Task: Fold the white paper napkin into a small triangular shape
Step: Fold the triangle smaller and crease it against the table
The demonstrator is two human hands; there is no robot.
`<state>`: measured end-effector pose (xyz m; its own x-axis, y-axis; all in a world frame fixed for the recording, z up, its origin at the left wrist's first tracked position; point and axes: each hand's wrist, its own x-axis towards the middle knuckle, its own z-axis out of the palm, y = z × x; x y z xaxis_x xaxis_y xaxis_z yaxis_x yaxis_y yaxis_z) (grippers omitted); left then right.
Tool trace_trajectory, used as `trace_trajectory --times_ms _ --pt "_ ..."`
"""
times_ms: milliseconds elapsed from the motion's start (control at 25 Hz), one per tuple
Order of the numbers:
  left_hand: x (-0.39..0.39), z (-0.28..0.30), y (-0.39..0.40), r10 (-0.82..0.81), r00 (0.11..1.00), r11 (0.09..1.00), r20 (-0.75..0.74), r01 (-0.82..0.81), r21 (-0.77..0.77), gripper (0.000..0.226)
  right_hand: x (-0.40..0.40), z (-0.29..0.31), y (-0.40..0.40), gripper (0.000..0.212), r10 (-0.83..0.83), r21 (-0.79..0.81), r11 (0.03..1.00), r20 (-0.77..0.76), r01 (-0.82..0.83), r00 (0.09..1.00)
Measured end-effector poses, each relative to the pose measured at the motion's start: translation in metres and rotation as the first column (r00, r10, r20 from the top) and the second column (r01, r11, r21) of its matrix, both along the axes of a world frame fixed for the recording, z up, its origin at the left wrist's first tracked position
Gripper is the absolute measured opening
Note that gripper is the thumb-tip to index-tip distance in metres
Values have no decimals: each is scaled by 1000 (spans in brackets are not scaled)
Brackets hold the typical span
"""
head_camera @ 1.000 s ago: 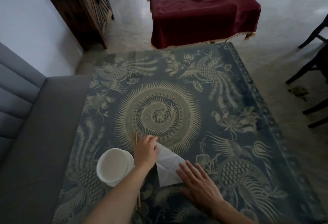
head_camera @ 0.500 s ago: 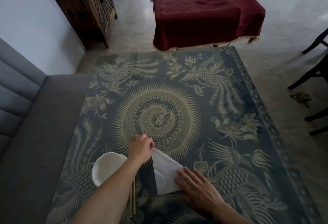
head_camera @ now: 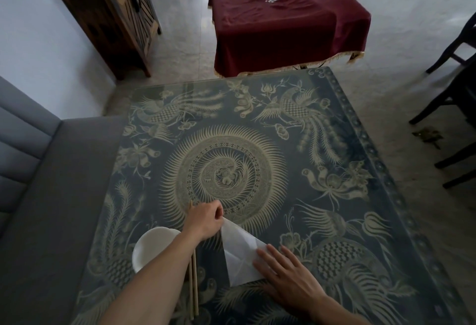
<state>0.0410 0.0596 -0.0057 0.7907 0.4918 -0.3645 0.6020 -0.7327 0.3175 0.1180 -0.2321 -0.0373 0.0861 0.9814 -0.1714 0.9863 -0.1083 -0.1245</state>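
Napkin [head_camera: 238,252] is a big triangle w/ creases, left hand [head_camera: 204,221] pinching its top tip, right hand [head_camera: 286,273] flat on it; smaller folds left.

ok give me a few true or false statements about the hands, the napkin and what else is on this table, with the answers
1. The right hand lies flat on the napkin. True.
2. The left hand rests inside the white bowl. False: it pinches the napkin's far corner, and the bowl sits to its left, partly under the forearm.
3. The napkin lies fully flat as an open square. False: it is already folded to a pointed shape with visible creases.
4. Chopsticks lie on the table between the bowl and the napkin. True.
5. The table is plain white. False: it is dark blue with pale bird and flower patterns.
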Motion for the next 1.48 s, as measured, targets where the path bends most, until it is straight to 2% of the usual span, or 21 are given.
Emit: trace_trajectory --times_ms 240,360,480,600,760,1000,1120,1480 --pt "-4 14 -7 58 992 994 108 -47 -98 10 -9 4 16 57 21 42 999 -16 -20 1000" --pt "-5 24 -15 48 986 996 161 -36 -76 11 -13 10 27 60 -3 32 999 -44 4 999" --pt "-7 34 -23 31 973 999 229 -22 -44 12 -14 12 33 56 -4 49 999 -4 4 1000" --pt "-8 43 -32 4 954 1000 300 4 -29 12 -17 16 42 59 -98 -4 995 -32 98 995" --pt "-10 52 -45 -33 927 999 373 35 2 12 -20 14 44 62 -101 -7 995 -34 101 994" --pt "-6 53 -74 -71 917 997 393 57 47 12 -2 9 6 42 -81 150 984 -116 98 990" --pt "-4 50 -91 -62 925 998 374 53 33 12 9 5 -15 33 -41 209 976 -83 57 996" --pt "0 37 -141 65 965 998 253 -62 -19 14 25 7 -60 36 24 227 974 -124 5 992"
